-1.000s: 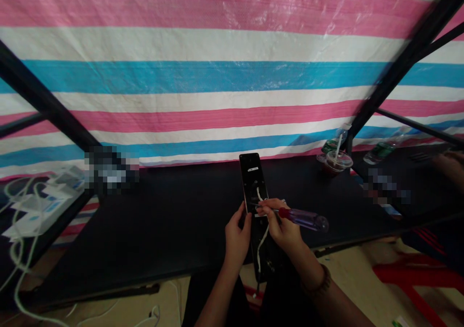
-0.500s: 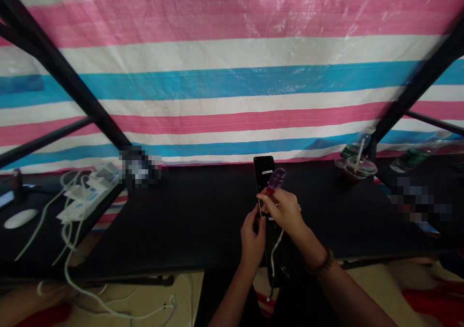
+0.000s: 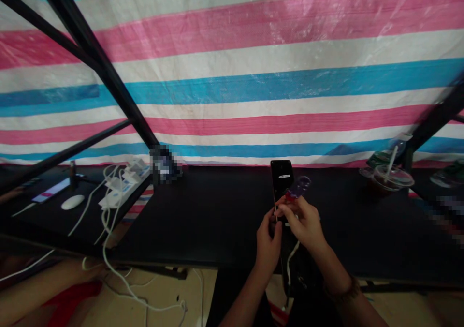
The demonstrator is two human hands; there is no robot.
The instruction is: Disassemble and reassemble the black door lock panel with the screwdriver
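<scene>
A long, narrow black device (image 3: pixel 282 170) with a white label lies on the black table, its near end reaching toward my lap. My right hand (image 3: pixel 305 222) is closed round a screwdriver (image 3: pixel 300 186) with a see-through purple handle and a red collar. The handle leans up to the right, and a thin shaft points down at the device's left edge. My left hand (image 3: pixel 268 242) is closed on that edge, thumb and fingers close to the shaft; the tip is hidden. A pale cable (image 3: pixel 290 264) hangs beside the device below my right hand.
Left are a white power strip (image 3: pixel 119 194) with tangled cables, a white mouse (image 3: pixel 73 202) and a lit phone (image 3: pixel 52 190). A lidded cup with a straw (image 3: pixel 393 178) stands right, before a bottle (image 3: pixel 400 143). Another person's arm (image 3: pixel 47 288) shows lower left. Metal posts (image 3: pixel 119 92) slant upward.
The view has swung left, so everything appears farther right. The screwdriver handle has tipped further over to the right. Both hands stay at the device.
</scene>
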